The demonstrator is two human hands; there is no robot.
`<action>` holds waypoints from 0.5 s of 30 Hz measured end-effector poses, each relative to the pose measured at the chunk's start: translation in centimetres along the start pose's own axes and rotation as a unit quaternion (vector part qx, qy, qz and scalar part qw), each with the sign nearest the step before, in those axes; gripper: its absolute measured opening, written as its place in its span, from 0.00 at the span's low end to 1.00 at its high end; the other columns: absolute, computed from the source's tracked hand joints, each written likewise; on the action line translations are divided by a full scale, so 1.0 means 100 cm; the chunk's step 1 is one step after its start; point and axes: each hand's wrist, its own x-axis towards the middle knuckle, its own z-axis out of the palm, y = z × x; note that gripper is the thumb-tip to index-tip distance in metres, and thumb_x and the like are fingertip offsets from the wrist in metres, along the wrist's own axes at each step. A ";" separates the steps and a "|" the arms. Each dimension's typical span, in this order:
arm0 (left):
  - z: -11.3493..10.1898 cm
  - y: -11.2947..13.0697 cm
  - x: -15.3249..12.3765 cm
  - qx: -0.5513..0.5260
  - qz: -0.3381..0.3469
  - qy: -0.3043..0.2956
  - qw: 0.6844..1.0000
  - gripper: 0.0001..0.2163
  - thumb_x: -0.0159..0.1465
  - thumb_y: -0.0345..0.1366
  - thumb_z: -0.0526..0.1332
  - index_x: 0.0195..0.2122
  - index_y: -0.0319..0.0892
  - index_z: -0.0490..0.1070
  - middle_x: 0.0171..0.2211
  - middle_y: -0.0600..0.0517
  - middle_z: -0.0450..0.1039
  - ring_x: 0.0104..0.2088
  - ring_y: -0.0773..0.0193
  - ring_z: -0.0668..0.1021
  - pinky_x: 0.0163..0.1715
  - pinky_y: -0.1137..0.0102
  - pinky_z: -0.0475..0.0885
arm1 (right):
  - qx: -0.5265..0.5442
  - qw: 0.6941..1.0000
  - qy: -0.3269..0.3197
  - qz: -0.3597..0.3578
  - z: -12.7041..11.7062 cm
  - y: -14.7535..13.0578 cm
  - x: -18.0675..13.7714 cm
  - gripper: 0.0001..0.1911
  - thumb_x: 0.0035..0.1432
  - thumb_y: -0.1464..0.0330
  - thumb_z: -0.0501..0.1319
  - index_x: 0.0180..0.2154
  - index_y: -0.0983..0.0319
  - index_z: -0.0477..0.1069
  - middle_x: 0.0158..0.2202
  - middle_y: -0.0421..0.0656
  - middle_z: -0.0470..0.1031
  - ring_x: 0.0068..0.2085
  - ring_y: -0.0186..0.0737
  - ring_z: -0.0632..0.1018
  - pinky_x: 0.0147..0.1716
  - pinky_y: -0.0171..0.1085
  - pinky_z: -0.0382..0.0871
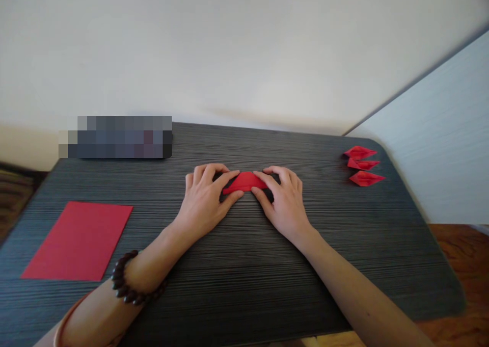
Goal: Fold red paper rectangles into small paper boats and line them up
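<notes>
A partly folded piece of red paper (247, 181) lies in the middle of the dark table, between my two hands. My left hand (208, 191) pinches its left end, thumb along the near edge and fingers on the far side. At the right end, my right hand (283, 194) grips the paper the same way with thumb and forefinger. The paper looks like a low strip with sloping sides; its tips are partly covered by my fingers.
A flat red paper sheet (80, 241) lies at the left. Three folded red paper pieces (367, 179) with pointed ends stand in a column at the far right. A blurred-out dark object (126, 138) sits at the back left of the table (244, 286), against the wall (244, 51).
</notes>
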 end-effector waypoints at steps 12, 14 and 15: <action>-0.004 0.002 0.002 -0.219 0.060 -0.017 0.974 0.06 0.64 0.34 0.58 0.41 0.44 0.70 0.40 0.51 0.74 0.41 0.63 0.75 0.44 0.65 0.70 | 0.235 0.967 0.036 -0.092 -0.008 -0.003 0.002 0.05 0.62 0.69 0.57 0.38 0.58 0.71 0.37 0.41 0.74 0.40 0.37 0.75 0.43 0.40 0.70; -0.004 0.002 0.001 -0.237 0.077 -0.017 0.968 0.05 0.64 0.33 0.58 0.41 0.44 0.70 0.40 0.51 0.74 0.41 0.63 0.76 0.44 0.66 0.71 | 0.253 0.961 0.043 -0.103 -0.009 -0.004 0.002 0.05 0.62 0.70 0.57 0.38 0.58 0.71 0.38 0.42 0.73 0.40 0.36 0.75 0.43 0.40 0.71; -0.004 0.002 0.002 -0.239 0.083 -0.013 0.967 0.04 0.64 0.33 0.57 0.39 0.44 0.70 0.40 0.51 0.75 0.41 0.63 0.76 0.44 0.67 0.71 | 0.255 0.960 0.044 -0.108 -0.008 -0.005 0.003 0.06 0.61 0.70 0.57 0.38 0.58 0.72 0.39 0.42 0.73 0.41 0.37 0.75 0.43 0.41 0.72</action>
